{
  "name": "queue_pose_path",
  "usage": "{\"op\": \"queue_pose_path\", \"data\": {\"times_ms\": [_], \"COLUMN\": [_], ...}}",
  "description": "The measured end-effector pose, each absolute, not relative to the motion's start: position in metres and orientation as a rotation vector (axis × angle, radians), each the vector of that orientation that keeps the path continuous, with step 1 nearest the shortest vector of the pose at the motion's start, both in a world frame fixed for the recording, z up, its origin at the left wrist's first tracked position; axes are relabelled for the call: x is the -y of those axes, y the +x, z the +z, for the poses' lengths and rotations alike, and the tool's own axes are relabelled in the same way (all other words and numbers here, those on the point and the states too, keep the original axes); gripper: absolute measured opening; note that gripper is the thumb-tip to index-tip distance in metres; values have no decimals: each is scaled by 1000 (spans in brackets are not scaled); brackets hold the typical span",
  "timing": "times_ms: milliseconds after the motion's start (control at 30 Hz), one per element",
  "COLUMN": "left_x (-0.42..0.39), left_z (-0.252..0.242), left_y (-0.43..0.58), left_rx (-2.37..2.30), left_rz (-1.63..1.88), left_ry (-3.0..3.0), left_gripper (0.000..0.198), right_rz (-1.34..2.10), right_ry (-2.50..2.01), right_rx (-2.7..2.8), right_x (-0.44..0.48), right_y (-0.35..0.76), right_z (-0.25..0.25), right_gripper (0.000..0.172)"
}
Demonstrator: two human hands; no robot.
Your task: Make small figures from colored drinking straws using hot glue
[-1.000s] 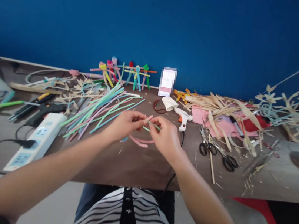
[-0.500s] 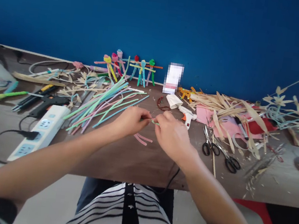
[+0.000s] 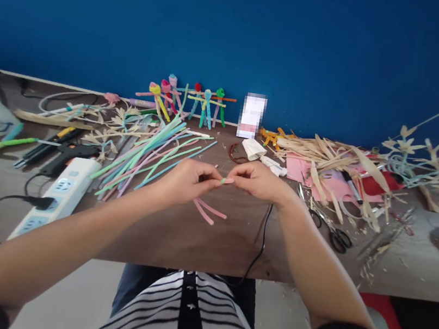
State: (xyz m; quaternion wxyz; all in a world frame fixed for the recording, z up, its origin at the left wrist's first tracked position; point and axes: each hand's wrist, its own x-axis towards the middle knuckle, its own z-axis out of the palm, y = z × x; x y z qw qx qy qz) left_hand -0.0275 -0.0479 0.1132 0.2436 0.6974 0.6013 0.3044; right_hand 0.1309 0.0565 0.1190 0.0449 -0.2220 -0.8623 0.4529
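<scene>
- Pink and green fuzzy piece (image 3: 227, 180), near the centre of the frame, is held above the table (image 3: 175, 240) between both hands.
- Left hand (image 3: 190, 181): thumb and forefinger are closed in a pinch on the piece's left side, by the green band; the curl of the other fingers is partly hidden.
- Right hand (image 3: 260, 180): fingertips are pinched together on the pink end; I cannot tell how firmly.
- Two pink strips (image 3: 208, 212) trail below the left hand; their join to the piece is hidden.
- Handling, as I judge it: very light, soft outside, probably with a thin bendable wire core, so it should keep a bend. Little slip, thanks to the nap; hard pinching could flatten the fuzz, and repeated bending might weaken the core. Best hold: fingertips close to the green band, leaving the strips free.
- Similar loose stems (image 3: 163, 137) lie left of centre, and small fuzzy figures (image 3: 207, 97) stand at upper centre.
</scene>
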Motion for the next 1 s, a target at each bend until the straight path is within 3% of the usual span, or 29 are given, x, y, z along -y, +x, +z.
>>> {"op": "queue_pose_path", "data": {"times_ms": [167,367,533,800,1000], "left_x": [47,43,46,54,51], "left_z": [107,106,108,109,105], "left_y": [-23,-23,-25,-25,-22], "left_rx": [-1750,-1882,-1834,-1599,-1791], "left_rz": [988,842,652,1014,1003], "left_ry": [1790,2145,2328,1812,1818], "left_gripper": [20,19,20,19,19], "right_rz": [990,386,466,1087,667], "right_ry": [-761,-884,-887,-754,-805], "right_rx": [2688,2888,2790,2606,2786], "right_x": [-33,-9,-19,-41,-17], "right_y": [131,133,135,138,140], "right_z": [111,125,137,113,117], "right_gripper": [26,20,16,20,22]}}
